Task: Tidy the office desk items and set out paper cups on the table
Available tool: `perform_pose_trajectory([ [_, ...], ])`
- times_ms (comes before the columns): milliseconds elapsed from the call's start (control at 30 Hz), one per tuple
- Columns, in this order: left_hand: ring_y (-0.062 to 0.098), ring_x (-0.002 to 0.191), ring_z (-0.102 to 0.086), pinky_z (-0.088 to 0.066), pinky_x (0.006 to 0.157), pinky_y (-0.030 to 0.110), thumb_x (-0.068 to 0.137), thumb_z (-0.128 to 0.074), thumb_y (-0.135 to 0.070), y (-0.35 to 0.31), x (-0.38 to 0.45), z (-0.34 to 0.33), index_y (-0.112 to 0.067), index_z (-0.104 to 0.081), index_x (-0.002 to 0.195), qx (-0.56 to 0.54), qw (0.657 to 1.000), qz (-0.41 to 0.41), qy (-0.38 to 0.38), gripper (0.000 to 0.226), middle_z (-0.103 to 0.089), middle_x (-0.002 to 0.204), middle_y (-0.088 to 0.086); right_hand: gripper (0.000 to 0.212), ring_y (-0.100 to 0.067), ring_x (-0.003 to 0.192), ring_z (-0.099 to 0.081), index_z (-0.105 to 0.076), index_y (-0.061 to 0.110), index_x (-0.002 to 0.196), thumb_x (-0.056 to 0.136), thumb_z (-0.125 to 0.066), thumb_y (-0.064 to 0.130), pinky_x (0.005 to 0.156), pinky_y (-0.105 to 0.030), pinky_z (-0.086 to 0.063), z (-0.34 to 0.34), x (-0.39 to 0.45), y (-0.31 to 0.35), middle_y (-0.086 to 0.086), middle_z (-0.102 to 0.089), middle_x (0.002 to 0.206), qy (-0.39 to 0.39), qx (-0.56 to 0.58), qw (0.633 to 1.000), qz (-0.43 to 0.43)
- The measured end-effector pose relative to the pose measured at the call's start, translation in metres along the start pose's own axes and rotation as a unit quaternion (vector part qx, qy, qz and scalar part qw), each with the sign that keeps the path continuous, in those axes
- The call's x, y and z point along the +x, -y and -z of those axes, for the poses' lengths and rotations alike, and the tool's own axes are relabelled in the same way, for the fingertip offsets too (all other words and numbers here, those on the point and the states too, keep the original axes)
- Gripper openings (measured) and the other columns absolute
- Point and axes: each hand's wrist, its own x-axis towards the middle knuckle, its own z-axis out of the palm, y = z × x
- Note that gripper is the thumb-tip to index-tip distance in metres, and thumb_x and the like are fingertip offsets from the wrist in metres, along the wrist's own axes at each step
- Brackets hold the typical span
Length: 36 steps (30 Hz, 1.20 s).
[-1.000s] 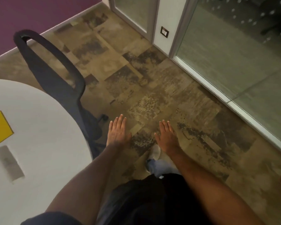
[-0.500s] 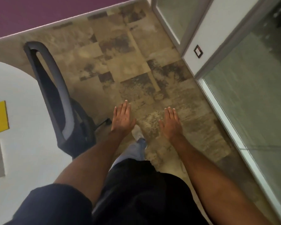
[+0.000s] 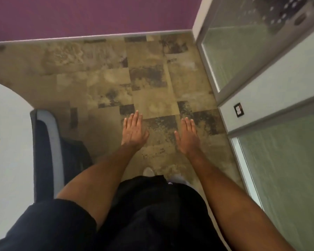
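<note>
Two flat, empty hands, left hand (image 3: 134, 132), right hand (image 3: 188, 137), over mottled tile floor (image 3: 101, 84); white table (image 3: 9, 124) left, purple wall (image 3: 91, 13) ahead.

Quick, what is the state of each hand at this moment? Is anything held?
Left hand: open, fingers straight, holding nothing, above the floor.
Right hand: open, fingers straight, holding nothing.

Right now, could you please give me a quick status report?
Left hand and right hand open, empty. No cups in view. Chair beside table.
</note>
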Motion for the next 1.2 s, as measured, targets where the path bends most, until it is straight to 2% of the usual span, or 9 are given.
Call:
perform_pose_trajectory([
  [367,0.027,0.156,-0.011,-0.008,0.127,0.047,0.097,-0.045,-0.047,0.112,0.145,0.068,-0.011,-0.02,0.159,-0.022,0.979,0.188,-0.079,0.076,-0.013,0.169,0.008,0.068,-0.024,0.158,-0.005,-0.016,0.013,0.162,0.105,-0.035,0.045,0.127,-0.04,-0.013,0.041,0.244,0.133,-0.005,-0.011,0.171,0.017,-0.095,0.977,0.192],
  [567,0.026,0.156,-0.009,-0.005,0.128,0.046,0.097,-0.046,-0.045,0.164,0.217,0.107,-0.012,-0.019,0.159,-0.043,0.948,0.3,-0.095,0.076,-0.011,0.169,0.007,0.069,-0.024,0.158,-0.003,-0.012,0.014,0.163,0.105,-0.035,0.045,0.128,-0.041,-0.012,0.056,0.359,0.224,-0.004,-0.007,0.171,0.057,-0.102,0.951,0.286],
  [700,0.026,0.156,-0.01,-0.005,0.127,0.047,0.098,-0.044,-0.046,0.198,0.252,0.132,-0.012,-0.021,0.159,-0.045,0.921,0.37,-0.114,0.074,-0.012,0.169,0.007,0.069,-0.024,0.158,-0.003,-0.012,0.015,0.163,0.106,-0.033,0.047,0.127,-0.043,-0.014,0.063,0.425,0.29,-0.004,-0.007,0.171,0.069,-0.13,0.922,0.359],
  [933,0.026,0.157,-0.007,-0.002,0.128,0.048,0.1,-0.038,-0.049,0.262,0.285,0.168,-0.013,-0.018,0.16,-0.064,0.876,0.463,-0.122,0.072,-0.008,0.169,0.006,0.07,-0.024,0.158,-0.005,-0.014,0.015,0.163,0.105,-0.033,0.049,0.127,-0.042,-0.016,0.065,0.5,0.405,-0.004,-0.009,0.171,0.09,-0.168,0.869,0.456],
  [1200,0.027,0.157,-0.005,-0.001,0.128,0.048,0.101,-0.031,-0.052,0.354,0.292,0.191,-0.017,-0.016,0.16,-0.082,0.814,0.556,-0.146,0.07,-0.006,0.17,0.005,0.071,-0.023,0.158,-0.004,-0.012,0.015,0.163,0.105,-0.033,0.049,0.128,-0.04,-0.013,0.039,0.542,0.545,-0.004,-0.008,0.171,0.105,-0.202,0.808,0.543],
])
